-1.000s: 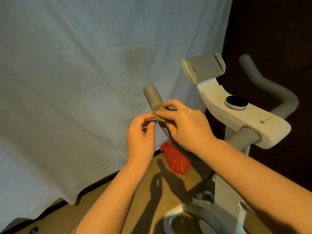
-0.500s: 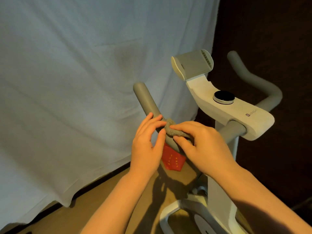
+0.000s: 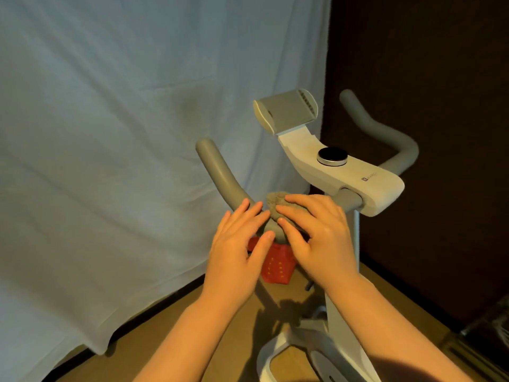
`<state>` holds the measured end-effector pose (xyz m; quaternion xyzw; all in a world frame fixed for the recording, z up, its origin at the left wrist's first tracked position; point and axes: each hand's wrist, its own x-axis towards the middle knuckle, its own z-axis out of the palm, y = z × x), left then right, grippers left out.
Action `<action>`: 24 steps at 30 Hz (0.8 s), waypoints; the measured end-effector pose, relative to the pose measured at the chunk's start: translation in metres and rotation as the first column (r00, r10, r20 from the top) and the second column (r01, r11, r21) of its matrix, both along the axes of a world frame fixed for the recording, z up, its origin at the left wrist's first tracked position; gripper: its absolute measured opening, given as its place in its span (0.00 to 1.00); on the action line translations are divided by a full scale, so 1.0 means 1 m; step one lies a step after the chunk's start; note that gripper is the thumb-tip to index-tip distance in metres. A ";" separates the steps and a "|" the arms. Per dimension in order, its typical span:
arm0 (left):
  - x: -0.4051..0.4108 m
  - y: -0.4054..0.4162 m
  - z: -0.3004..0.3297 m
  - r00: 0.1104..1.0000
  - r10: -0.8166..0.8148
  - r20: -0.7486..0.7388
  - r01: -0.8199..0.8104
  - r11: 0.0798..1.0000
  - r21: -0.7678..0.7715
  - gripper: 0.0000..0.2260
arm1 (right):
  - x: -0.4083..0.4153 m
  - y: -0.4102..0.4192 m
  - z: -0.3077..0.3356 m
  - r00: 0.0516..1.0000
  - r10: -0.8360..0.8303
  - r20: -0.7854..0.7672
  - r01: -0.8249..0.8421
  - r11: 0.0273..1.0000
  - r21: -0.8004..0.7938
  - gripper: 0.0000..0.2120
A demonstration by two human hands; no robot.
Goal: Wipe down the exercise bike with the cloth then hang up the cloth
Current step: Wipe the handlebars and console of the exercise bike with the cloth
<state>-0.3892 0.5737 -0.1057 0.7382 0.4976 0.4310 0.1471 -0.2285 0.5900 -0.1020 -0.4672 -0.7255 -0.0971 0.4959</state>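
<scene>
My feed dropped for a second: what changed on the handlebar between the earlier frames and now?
The right hand slid the cloth down the left handlebar from near its tip to the bend. The left hand followed, fingers straightened. The red bag on the floor stayed put.

A tan floor (image 3: 170, 337) carries the exercise bike (image 3: 338, 337) on its white base; a red bag (image 3: 276, 267) (yellow-dotted) sits near the hanging white sheet (image 3: 110, 161).
</scene>
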 end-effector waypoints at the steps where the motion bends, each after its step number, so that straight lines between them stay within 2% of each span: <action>1: 0.003 0.002 0.001 0.999 -0.023 -0.036 0.023 1.000 -0.007 0.20 | 0.008 0.005 0.002 0.998 -0.034 -0.049 0.033 0.999 -0.010 0.09; 3: 0.009 0.004 0.001 0.999 -0.034 -0.040 0.034 0.999 -0.004 0.18 | 0.007 0.003 0.004 0.983 -0.093 -0.160 0.081 0.993 -0.081 0.09; 5: 0.012 0.005 0.000 0.999 -0.032 0.003 0.032 0.999 0.033 0.15 | -0.006 -0.009 -0.001 0.987 -0.101 -0.125 0.088 0.991 -0.100 0.10; 8: 0.013 0.007 -0.003 0.998 -0.044 0.043 0.041 0.997 0.064 0.13 | 0.008 -0.009 -0.002 1.000 0.012 -0.012 -0.014 0.994 -0.111 0.11; 13: 0.019 0.007 -0.006 0.991 -0.016 0.130 0.009 0.999 0.051 0.13 | 0.003 -0.013 0.008 0.986 -0.086 -0.144 0.051 0.971 -0.233 0.10; 16: 0.018 0.007 -0.005 0.992 -0.022 0.125 0.015 0.999 0.052 0.13 | 0.012 -0.013 0.002 0.999 -0.033 0.000 0.033 0.984 -0.175 0.10; 17: 0.018 0.007 -0.004 0.992 -0.016 0.123 0.010 0.999 0.048 0.13 | 0.024 -0.004 0.003 0.999 -0.045 0.000 0.044 0.983 -0.178 0.10; 20: 0.020 0.006 -0.005 0.991 0.005 0.137 -0.011 0.999 0.042 0.11 | 0.033 0.002 0.008 0.975 -0.147 -0.168 0.103 0.964 -0.246 0.12; 21: 0.021 0.005 -0.005 0.989 0.008 0.150 -0.014 0.999 0.043 0.10 | 0.023 -0.004 0.008 0.972 -0.161 -0.174 0.112 0.959 -0.262 0.12; 24: 0.023 0.003 -0.005 0.985 0.007 0.173 -0.014 0.999 0.042 0.10 | 0.017 -0.014 0.002 0.997 -0.075 -0.002 0.073 0.971 -0.227 0.13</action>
